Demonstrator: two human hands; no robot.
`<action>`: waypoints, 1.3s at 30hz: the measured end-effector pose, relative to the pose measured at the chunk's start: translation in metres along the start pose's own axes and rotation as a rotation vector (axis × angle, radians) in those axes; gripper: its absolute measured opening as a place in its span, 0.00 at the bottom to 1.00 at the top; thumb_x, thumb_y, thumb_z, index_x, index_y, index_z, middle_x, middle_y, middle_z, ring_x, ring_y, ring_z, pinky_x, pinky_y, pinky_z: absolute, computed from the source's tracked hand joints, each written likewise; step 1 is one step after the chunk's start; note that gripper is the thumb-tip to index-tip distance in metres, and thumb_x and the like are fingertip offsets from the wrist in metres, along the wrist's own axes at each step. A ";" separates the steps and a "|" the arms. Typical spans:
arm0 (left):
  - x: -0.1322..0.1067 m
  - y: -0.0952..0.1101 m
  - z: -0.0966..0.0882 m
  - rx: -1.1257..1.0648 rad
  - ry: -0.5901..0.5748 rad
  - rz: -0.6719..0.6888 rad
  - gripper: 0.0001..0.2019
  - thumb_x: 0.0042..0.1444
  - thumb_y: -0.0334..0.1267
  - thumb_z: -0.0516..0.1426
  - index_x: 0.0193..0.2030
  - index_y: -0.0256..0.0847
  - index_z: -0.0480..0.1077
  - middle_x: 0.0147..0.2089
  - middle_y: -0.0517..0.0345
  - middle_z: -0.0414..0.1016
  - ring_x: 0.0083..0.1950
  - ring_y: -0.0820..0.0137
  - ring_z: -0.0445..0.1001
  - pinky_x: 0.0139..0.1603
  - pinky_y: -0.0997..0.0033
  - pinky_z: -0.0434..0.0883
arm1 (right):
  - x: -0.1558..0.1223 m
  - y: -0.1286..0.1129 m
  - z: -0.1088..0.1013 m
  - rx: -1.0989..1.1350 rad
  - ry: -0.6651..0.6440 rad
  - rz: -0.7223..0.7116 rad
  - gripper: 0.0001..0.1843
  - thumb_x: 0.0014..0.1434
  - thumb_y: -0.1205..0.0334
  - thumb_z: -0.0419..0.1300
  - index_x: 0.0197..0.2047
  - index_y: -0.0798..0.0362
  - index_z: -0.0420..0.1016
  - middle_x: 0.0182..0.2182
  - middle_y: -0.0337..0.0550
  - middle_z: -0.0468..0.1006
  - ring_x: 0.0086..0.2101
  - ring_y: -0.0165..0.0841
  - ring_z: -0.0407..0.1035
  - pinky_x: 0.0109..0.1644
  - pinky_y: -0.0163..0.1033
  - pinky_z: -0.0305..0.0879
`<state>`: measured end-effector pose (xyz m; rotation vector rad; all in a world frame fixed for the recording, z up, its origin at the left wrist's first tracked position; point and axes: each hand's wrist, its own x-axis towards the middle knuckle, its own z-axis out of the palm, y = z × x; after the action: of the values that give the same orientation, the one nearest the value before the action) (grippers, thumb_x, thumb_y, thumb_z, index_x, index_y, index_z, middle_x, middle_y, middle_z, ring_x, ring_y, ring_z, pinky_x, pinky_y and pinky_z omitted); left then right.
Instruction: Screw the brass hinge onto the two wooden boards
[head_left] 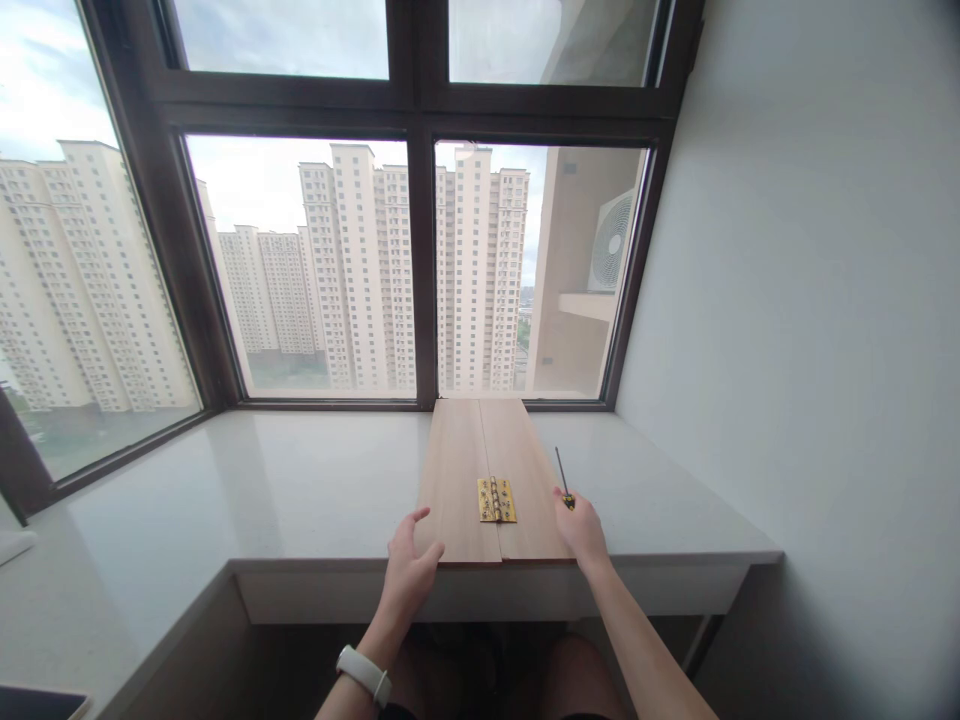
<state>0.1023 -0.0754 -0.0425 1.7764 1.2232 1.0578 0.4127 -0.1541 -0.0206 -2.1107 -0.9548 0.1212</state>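
Note:
Two wooden boards (457, 470) lie side by side on a white window sill (300, 490), joined across their seam by a brass hinge (497, 499). My left hand (409, 570) rests on the near left corner of the left board, fingers spread. My right hand (579, 527) sits at the right board's near right edge, closed on the yellow-and-black handle of a thin screwdriver (562, 475) whose shaft points away toward the window.
Dark-framed windows (422, 260) stand behind the sill, with tall buildings outside. A white wall (810, 330) closes the right side. The sill's front edge (480, 575) runs just under my hands. A white watch is on my left wrist (365, 674).

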 end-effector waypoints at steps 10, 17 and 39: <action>-0.004 0.005 0.011 0.050 0.030 0.038 0.27 0.55 0.45 0.56 0.60 0.40 0.65 0.64 0.45 0.68 0.69 0.51 0.61 0.69 0.48 0.57 | 0.003 -0.001 -0.004 -0.033 -0.009 0.003 0.25 0.67 0.43 0.47 0.42 0.49 0.80 0.36 0.52 0.83 0.40 0.45 0.76 0.39 0.40 0.66; -0.004 0.005 0.011 0.077 0.013 0.049 0.26 0.55 0.45 0.56 0.60 0.39 0.64 0.63 0.44 0.68 0.69 0.50 0.60 0.69 0.48 0.56 | 0.006 0.005 0.002 -0.057 -0.028 -0.021 0.26 0.67 0.41 0.46 0.38 0.49 0.78 0.36 0.52 0.82 0.40 0.45 0.74 0.40 0.41 0.64; 0.001 -0.006 -0.006 0.396 -0.184 0.364 0.36 0.47 0.47 0.68 0.63 0.47 0.65 0.73 0.46 0.54 0.73 0.47 0.52 0.70 0.48 0.57 | -0.042 0.020 -0.041 -0.137 -0.056 -0.110 0.32 0.50 0.37 0.66 0.51 0.47 0.72 0.49 0.48 0.78 0.46 0.44 0.73 0.46 0.41 0.65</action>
<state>0.0949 -0.0726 -0.0449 2.4141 1.0702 0.8577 0.4099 -0.2160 -0.0164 -2.1832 -1.1385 0.0604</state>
